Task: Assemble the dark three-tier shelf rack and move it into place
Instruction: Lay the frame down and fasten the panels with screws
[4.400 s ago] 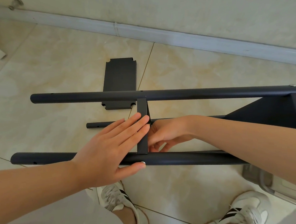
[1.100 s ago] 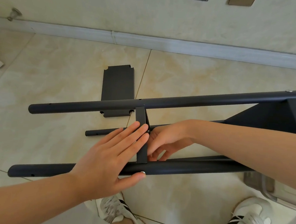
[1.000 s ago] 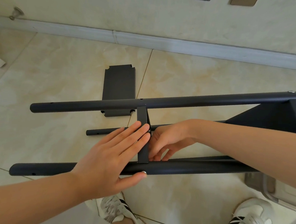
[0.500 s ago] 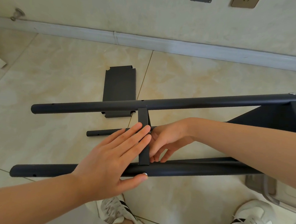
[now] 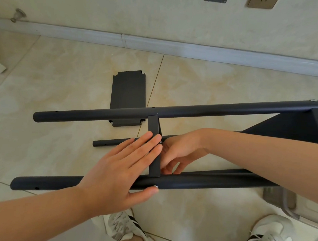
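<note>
Now, rack: lies on its side on the tiled floor, part-built.
Left hand: fingers straight and flat, pressing the middle shelf edge; thumb against the near pole.
Right hand: fingers curled behind that shelf; whether they pinch anything, I cannot tell.
Loose panel: flat on the floor, beyond the far pole.
Handling: likely rigid, fairly light, smooth-painted and slippery; best gripped by two poles close beside a fastened shelf.

Dark rack frame on its side: near pole under the left hand, far pole beyond its fingertips. Middle shelf stands edge-on beneath those fingertips; loose shelf panel lies flat farther out.
</note>
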Motion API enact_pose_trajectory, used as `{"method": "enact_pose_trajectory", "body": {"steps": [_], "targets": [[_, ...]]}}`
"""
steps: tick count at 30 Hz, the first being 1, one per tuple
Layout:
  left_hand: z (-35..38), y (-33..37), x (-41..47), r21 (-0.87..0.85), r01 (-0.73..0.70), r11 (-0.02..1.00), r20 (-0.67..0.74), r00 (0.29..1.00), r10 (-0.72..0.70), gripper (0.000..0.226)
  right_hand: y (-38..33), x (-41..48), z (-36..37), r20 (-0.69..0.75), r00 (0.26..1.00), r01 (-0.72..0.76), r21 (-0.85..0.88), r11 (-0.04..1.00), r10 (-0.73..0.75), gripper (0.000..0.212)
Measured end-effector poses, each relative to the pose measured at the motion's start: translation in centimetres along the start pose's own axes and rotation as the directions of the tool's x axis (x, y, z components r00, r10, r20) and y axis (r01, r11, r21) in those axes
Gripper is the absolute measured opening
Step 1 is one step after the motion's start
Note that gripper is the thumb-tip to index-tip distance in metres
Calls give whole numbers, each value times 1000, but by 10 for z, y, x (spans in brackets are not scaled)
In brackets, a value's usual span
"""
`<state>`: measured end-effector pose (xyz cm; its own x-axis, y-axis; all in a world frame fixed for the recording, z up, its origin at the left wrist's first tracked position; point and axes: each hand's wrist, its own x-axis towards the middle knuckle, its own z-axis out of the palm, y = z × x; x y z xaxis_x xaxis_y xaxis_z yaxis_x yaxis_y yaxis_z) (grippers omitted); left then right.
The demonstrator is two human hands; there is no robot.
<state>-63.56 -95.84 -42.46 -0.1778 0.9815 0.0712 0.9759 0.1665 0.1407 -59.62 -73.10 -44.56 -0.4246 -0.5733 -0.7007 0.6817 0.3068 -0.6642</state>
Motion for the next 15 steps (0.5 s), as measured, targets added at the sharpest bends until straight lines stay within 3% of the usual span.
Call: {"method": "enact_pose_trajectory", "body": {"steps": [10,15], "targets": [[1,-1,0,20,-1,1000,-2,1000,1,77,3,0,0,-14,1000,20,41,999,-19,14],[3,-1,0,29,-1,1000,-7,1000,1,77,0,-1,2,-30,999,23,-34,999,-24,21]]}}
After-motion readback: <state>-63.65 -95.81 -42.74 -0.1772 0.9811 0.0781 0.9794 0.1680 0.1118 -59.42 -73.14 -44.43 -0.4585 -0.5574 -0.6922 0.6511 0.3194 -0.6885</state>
